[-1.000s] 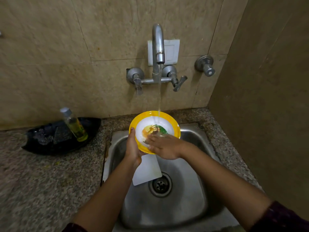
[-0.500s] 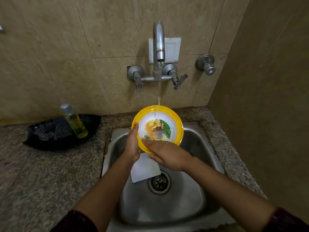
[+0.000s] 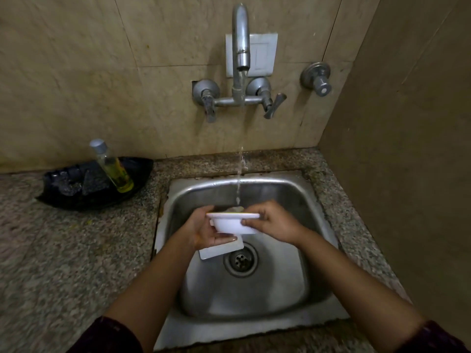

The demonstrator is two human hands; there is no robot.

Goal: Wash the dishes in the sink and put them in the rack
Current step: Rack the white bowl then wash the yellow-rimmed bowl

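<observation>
White bowl [image 3: 230, 224] sits level over the sink [image 3: 293, 194], our left hand [image 3: 204, 233] cupping its underside with curled fingers and our right hand [image 3: 272, 222] pinching the rim, so, we judge, the running water [image 3: 239, 174] rinses inside, and we read no label on the bottle [image 3: 114, 169].

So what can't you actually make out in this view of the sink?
All from the head view:
- Inside of the bowl, gripped by the left hand and right hand: it is seen nearly edge-on, so its inner face is hidden.
- White flat piece by the drain: mostly covered by the left hand and bowl, so I cannot tell what it is.
- Dark items in the black tray: too dim to identify.
- Drying rack: outside the frame.
</observation>
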